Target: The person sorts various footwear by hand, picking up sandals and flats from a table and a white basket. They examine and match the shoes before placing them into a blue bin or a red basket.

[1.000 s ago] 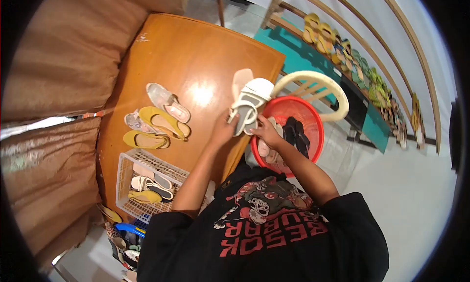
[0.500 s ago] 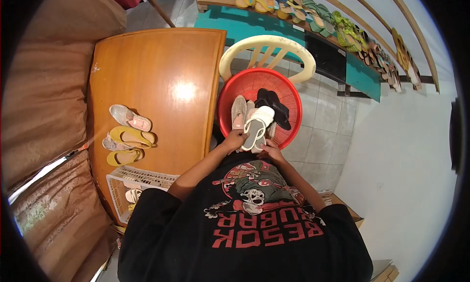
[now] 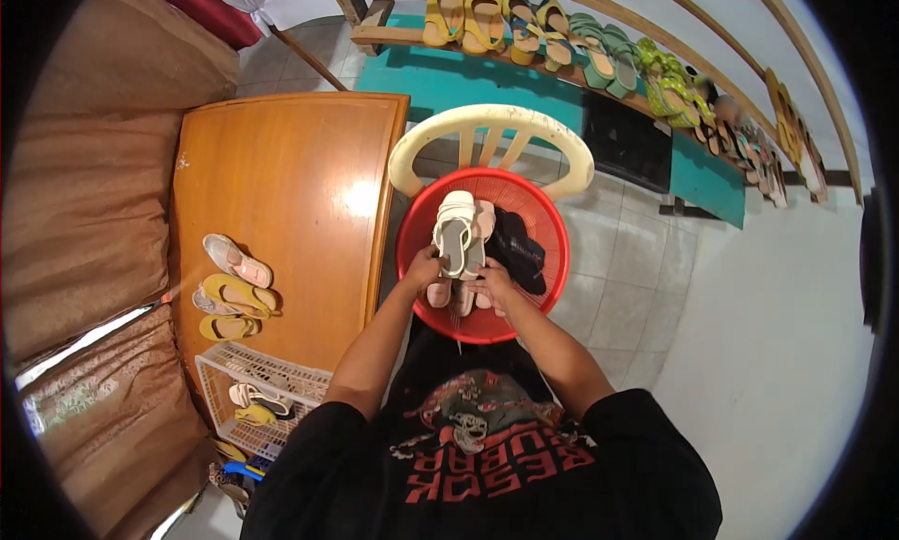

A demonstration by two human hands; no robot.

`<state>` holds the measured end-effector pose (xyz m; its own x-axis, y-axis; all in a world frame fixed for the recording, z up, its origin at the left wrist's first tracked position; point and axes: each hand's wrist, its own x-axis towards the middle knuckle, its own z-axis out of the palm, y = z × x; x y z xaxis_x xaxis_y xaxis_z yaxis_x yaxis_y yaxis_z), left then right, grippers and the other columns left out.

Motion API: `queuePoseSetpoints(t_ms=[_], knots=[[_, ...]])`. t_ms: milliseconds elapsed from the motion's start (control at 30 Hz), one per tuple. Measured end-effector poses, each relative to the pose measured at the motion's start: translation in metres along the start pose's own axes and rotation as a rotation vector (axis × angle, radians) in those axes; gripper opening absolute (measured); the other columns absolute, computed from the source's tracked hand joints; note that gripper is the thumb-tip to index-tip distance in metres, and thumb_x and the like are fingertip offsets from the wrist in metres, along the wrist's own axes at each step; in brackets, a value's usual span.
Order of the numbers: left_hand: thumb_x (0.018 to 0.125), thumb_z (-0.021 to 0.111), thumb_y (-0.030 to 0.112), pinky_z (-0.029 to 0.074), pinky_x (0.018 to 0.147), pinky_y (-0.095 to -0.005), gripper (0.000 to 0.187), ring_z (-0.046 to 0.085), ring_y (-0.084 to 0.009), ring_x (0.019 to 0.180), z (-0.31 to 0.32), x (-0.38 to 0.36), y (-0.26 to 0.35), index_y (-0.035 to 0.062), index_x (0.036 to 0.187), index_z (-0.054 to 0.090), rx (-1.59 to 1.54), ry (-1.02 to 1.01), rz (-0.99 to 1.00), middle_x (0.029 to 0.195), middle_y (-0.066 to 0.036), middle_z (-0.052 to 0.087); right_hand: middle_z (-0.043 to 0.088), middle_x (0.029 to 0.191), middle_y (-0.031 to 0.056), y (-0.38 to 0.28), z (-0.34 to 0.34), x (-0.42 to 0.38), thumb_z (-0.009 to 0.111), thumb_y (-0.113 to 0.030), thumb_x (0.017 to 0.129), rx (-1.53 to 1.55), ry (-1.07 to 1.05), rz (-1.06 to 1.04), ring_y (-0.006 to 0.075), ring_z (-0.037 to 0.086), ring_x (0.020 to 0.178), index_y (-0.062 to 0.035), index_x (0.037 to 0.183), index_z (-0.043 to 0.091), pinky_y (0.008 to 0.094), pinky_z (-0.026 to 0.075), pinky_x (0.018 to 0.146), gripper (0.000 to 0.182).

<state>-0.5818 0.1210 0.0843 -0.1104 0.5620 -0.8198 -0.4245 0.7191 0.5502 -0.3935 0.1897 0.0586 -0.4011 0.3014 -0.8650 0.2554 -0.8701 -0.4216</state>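
Note:
A pair of white sandals (image 3: 456, 212) with grey insoles is over the red plastic basket (image 3: 405, 212), straps pointing away from me. My left hand (image 3: 426, 267) is closed on the left edge of the near sandal. From the other side my right hand (image 3: 493, 283) grips the pair near the heels. Beneath them in the basket lie pale shoes (image 3: 461, 299), partly covered by the sandals and my hands. Black footwear (image 3: 518, 251) rests at the basket's right side.
A cream plastic chair (image 3: 492, 118) stands behind the basket. On the wooden table (image 3: 290, 184) at left are yellow sandals (image 3: 242, 296), a grey shoe (image 3: 239, 259) and a white crate (image 3: 211, 376) holding footwear. A shelf at the back carries several sandals (image 3: 483, 20).
Both hands have moved away from my body with the white sandals, further over the basket. My view has shifted, bringing more of the crate into sight.

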Motion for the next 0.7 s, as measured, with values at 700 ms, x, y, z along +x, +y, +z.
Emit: queuePoseSetpoints(t_ms=[700], knots=[[0.089, 0.063, 0.012, 0.044, 0.102, -0.0335, 0.062, 0.055, -0.0235, 0.121, -0.010, 0.053, -0.087, -0.0033, 0.145, 0.040, -0.124, 0.169, 0.213, 0.134, -0.013, 0.056, 0.056, 0.135, 0.0084, -0.002, -0.036, 0.007, 0.055, -0.021, 0.096, -0.333, -0.185, 0.009, 0.0253, 0.063, 0.108, -0.0105, 0.145, 0.045, 0.0374, 0.051, 0.085, 0.051]])
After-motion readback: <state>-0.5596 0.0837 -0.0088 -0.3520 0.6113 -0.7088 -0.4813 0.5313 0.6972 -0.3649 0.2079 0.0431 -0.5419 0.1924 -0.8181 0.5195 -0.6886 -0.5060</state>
